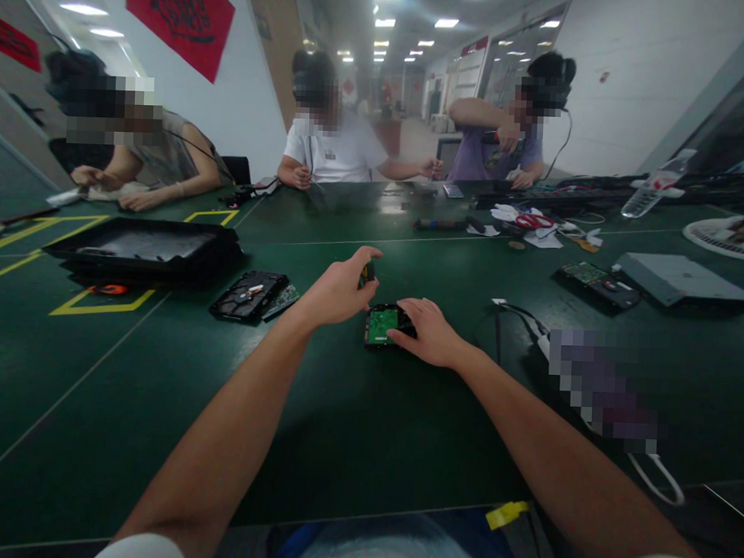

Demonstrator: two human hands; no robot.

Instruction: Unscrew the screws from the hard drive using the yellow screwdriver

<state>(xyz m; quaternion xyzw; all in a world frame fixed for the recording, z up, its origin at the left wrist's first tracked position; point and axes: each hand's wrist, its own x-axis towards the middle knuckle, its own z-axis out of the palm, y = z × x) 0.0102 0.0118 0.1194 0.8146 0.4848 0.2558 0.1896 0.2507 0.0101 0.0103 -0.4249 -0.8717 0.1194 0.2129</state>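
Note:
A hard drive [383,324] lies on the green table with its green circuit board facing up. My right hand [429,334] rests over its right end, thumb on the board and fingers around the far edge. Just above the drive's left end, my left hand [346,289] grips a screwdriver [366,273] by its black-and-yellow handle; my fingers hide much of it, and the tip cannot be made out. Left of my left forearm lies another hard drive [248,296], with a loose circuit board [281,302] beside it.
Black trays [147,251] stand at the left. A blurred-out device [600,385] with a cable lies right of my right forearm. Farther right are another drive [597,285], a grey metal box [683,280] and a plastic bottle [656,185]. Several people sit across the table.

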